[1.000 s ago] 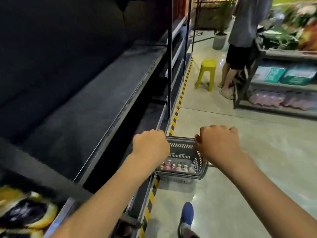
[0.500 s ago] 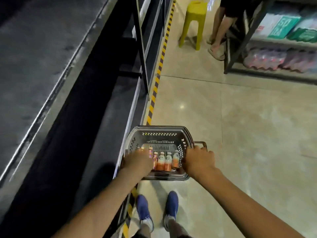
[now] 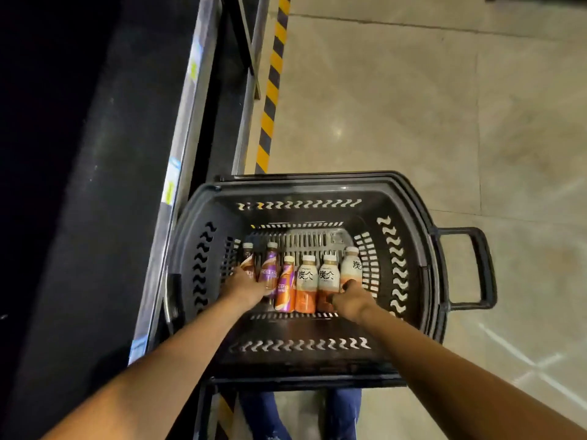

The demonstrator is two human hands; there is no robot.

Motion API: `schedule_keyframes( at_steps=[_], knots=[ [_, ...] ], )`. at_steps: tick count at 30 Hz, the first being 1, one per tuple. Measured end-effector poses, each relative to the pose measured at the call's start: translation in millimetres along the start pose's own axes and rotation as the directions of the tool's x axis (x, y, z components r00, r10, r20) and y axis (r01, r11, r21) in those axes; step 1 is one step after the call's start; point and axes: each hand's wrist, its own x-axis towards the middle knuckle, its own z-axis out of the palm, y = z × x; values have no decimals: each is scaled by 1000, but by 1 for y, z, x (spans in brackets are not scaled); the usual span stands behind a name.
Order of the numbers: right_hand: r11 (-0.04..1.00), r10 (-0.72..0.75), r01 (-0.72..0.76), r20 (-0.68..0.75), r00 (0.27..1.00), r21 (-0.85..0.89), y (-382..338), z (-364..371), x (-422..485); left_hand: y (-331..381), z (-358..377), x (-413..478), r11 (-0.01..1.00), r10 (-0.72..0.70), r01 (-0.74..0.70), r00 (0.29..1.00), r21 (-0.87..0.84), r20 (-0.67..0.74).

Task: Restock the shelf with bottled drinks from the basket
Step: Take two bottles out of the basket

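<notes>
A black plastic basket (image 3: 317, 181) stands on the floor beside the dark shelf (image 3: 104, 185). Several drink bottles lie side by side on its bottom, caps pointing away from me. The three on the left have purple and orange labels (image 3: 286, 287), and the three on the right are white with orange bases (image 3: 306, 281). My left hand (image 3: 246, 289) reaches in and grips the lower end of the leftmost purple-and-orange bottles (image 3: 270, 265). My right hand (image 3: 349, 300) holds the rightmost white bottle (image 3: 351, 265), thumb on its side. The fingers of both hands are mostly hidden.
The shelf's metal front rail (image 3: 187, 100) with price tags runs along the basket's left side. Yellow and black tape (image 3: 270, 90) marks the floor at the shelf's foot. The basket's pull handle (image 3: 476, 268) sticks out to the right. My blue shoes (image 3: 263, 414) stand behind it.
My view dropped from the aisle to straight down into the basket. Both hands went from above the rim down to the bottles and took hold of them.
</notes>
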Motion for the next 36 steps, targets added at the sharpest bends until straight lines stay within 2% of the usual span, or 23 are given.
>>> schedule_keyframes(
  at_steps=[4, 7, 9, 14, 16, 19, 23, 26, 32, 36],
  knots=[
    [980, 132, -128, -17, 991, 155, 11, 49, 94, -26, 46, 103, 987, -111, 105, 993, -120, -43],
    [938, 184, -152, -76, 980, 312, 26, 78, 149, -43, 72, 157, 978, -158, 144, 984, -154, -82],
    [923, 227, -166, -142, 964, 348, 30, 90, 173, -46, 83, 180, 976, -158, 140, 983, -168, -98],
    [880, 333, -250, -150, 931, 404, 13, 108, 203, -45, 97, 210, 972, -174, 141, 969, -187, -176],
    [895, 302, -209, -192, 934, 394, 19, 107, 216, -45, 99, 215, 980, -168, 144, 967, -136, -191],
    [920, 176, -85, -211, 961, 382, 29, 104, 232, -44, 100, 227, 984, -153, 132, 968, -117, -197],
    [934, 157, -28, -341, 927, 355, 25, 115, 241, -46, 110, 241, 979, -155, 121, 964, -164, -217],
    [950, 149, -27, -376, 915, 311, 23, 119, 236, -47, 114, 238, 982, -147, 112, 960, -154, -240],
    [879, 125, -5, -220, 968, 477, 31, 92, 201, -45, 88, 195, 980, -84, 51, 982, -194, -166],
    [878, 57, 13, -131, 990, 479, 29, 64, 134, -24, 70, 111, 918, 10, -10, 1000, -397, -1]
  ],
)
